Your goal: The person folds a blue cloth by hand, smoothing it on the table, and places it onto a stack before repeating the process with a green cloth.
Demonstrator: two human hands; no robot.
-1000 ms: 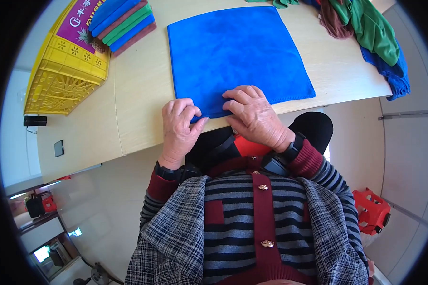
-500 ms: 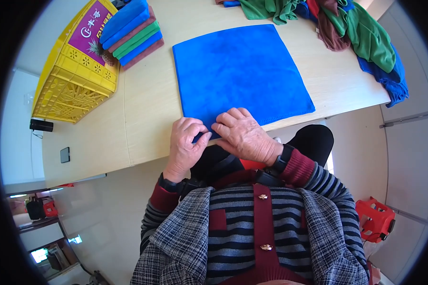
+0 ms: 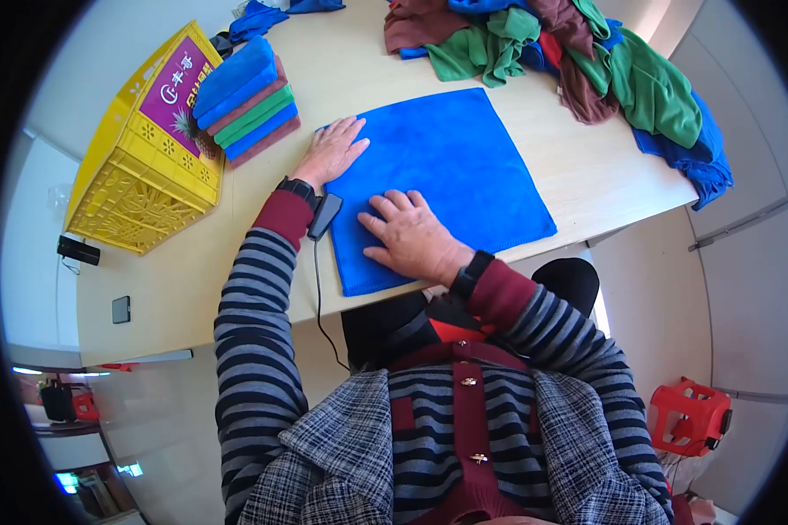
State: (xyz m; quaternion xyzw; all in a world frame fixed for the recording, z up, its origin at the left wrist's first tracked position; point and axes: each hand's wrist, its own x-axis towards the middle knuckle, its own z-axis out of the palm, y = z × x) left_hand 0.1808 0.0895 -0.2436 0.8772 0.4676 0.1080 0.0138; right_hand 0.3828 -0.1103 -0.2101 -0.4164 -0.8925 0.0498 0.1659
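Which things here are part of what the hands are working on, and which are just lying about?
In hand: blue cloth, flat on the table; left hand and right hand, both pressed open on it.
Lying about: folded cloth stack, loose cloth pile, yellow crate, phone.

One blue cloth (image 3: 451,171) lies spread on the one bench (image 3: 587,166). Two hands rest on it: the left hand (image 3: 331,150) and the right hand (image 3: 411,236). There are two dark wristbands (image 3: 471,271), one on each wrist. One stack of folded cloths (image 3: 247,101) shows at least five layers, in blue, dull red and green. There is one yellow crate (image 3: 136,171). One heap of loose cloths (image 3: 587,61) is too tangled to count. Two small dark things sit near the bench's left edge, one flat (image 3: 121,309) and one blocky (image 3: 79,250). One red plastic thing (image 3: 687,416) stands on the floor.
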